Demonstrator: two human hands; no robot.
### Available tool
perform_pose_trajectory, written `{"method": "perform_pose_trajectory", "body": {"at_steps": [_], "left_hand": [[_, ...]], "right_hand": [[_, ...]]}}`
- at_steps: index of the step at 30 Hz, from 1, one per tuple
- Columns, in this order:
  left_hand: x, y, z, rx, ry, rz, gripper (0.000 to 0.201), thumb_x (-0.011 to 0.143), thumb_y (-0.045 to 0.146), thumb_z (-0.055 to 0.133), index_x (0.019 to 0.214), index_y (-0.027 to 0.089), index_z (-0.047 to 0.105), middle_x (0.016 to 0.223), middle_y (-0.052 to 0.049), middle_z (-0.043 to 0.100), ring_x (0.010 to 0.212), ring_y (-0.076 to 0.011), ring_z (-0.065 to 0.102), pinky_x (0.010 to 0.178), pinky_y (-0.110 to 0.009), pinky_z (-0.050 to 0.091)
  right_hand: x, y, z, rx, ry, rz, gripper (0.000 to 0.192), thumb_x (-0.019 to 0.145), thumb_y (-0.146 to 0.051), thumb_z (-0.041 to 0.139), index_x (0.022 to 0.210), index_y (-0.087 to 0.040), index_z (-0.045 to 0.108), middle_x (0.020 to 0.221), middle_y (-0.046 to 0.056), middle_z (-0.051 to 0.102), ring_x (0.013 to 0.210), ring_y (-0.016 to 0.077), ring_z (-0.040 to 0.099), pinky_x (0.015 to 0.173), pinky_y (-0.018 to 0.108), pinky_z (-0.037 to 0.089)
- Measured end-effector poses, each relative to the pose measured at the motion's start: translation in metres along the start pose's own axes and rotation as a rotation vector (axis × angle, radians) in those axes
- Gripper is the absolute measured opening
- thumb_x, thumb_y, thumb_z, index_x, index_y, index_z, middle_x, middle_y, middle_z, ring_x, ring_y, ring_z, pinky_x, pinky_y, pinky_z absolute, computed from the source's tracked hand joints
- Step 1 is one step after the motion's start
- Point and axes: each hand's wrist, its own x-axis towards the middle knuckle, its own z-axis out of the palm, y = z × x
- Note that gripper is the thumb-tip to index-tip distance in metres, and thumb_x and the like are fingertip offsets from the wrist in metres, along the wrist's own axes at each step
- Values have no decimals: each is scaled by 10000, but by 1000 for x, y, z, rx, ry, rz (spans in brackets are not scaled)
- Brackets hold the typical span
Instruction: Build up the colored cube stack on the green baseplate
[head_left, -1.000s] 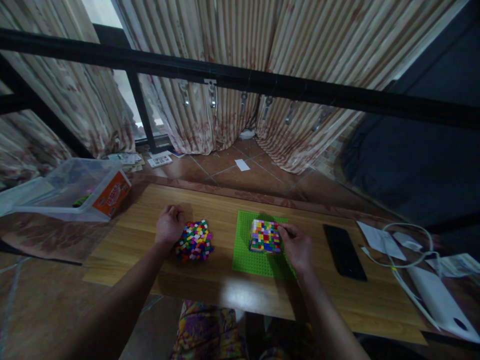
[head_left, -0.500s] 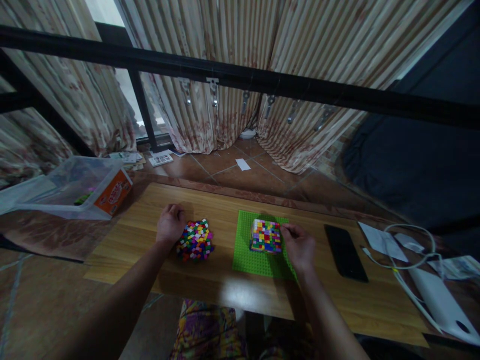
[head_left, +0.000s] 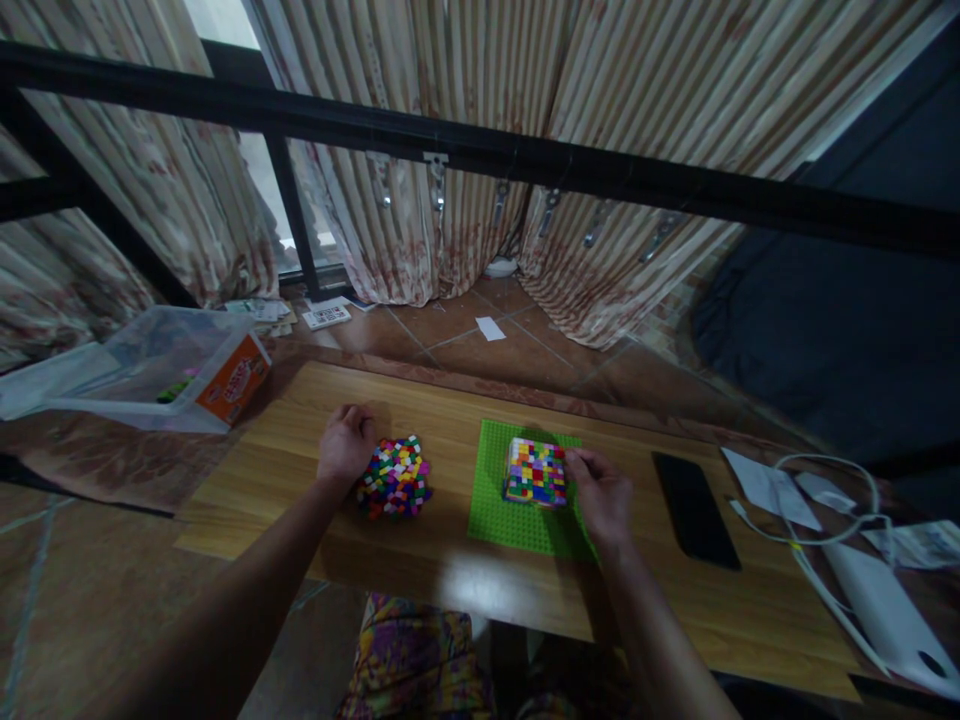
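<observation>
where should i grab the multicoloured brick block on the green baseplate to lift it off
Probably grip the square multicoloured brick block by its two opposite side walls, fingers coming down from above. Its low, flat-sided form stands upright on the green studded baseplate, and the right hand is already at its right edge; the left wall is free.

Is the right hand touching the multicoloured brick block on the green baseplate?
Touching. In the head view the right hand has its fingertips against the right edge of the brick block on the green baseplate, with no gap visible.
</observation>
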Motion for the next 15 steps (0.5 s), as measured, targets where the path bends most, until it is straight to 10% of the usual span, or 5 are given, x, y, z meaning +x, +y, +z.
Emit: {"method": "perform_pose_trajectory", "body": {"at_steps": [15], "left_hand": [[1, -3, 3, 9, 17, 16, 175, 831, 210, 465, 871, 182, 633, 977, -101, 639, 940, -243, 611, 831, -349, 494]], "right_hand": [[9, -1, 14, 109, -73, 151, 469, 697, -613, 679, 837, -169, 741, 769, 37, 734, 687, 181, 638, 629, 280, 487]]}}
